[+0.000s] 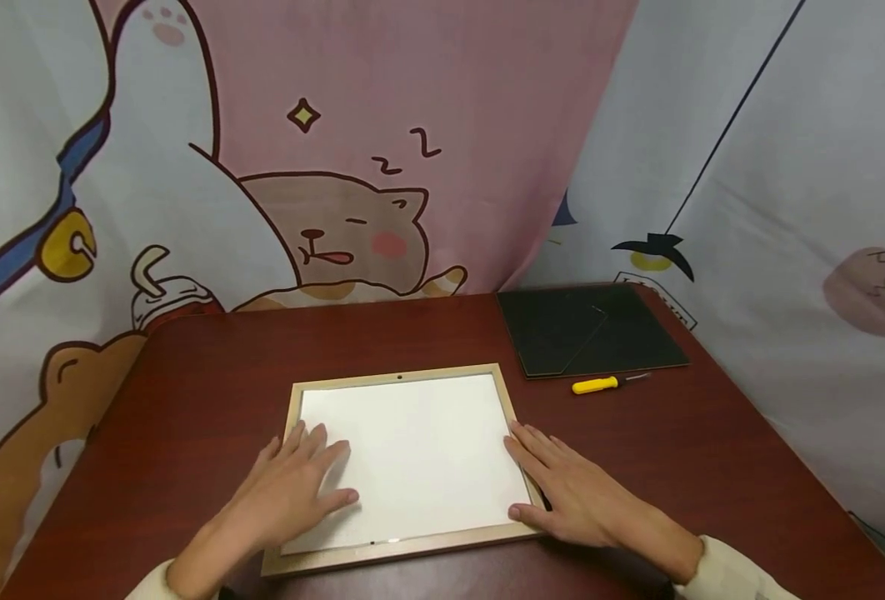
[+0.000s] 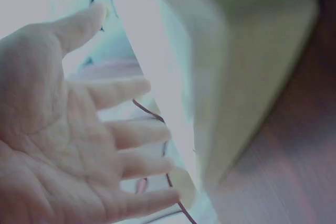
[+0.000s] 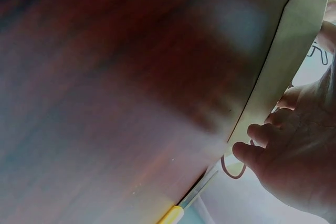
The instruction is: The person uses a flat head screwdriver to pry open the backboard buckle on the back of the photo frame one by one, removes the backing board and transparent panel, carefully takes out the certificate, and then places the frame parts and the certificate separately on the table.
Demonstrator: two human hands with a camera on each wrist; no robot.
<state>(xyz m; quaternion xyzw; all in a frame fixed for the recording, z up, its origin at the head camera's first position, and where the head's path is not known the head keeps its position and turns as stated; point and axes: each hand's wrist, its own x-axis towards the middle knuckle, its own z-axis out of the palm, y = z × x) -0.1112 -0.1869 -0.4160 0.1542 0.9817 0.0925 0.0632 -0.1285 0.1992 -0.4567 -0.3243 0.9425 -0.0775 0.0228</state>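
Pale wood: the frame (image 1: 450, 542) lay flat on the table (image 1: 195, 400), white sheet (image 1: 420, 458) inside! Left hand (image 1: 285, 492) spread over its left side, right hand (image 1: 573, 493) straight-fingered at its right edge, neither gripping; squaring the sheet seemed the step, gentle even pressure the next call.

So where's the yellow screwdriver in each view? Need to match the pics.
Head: right of centre, the yellow screwdriver lies on the table, just below the black board.
Left wrist: not in it.
Right wrist: bottom edge, around the middle, handle cut off by the border.
Shared landmark: the wooden frame, in all three; upper right in left wrist, right side in right wrist.
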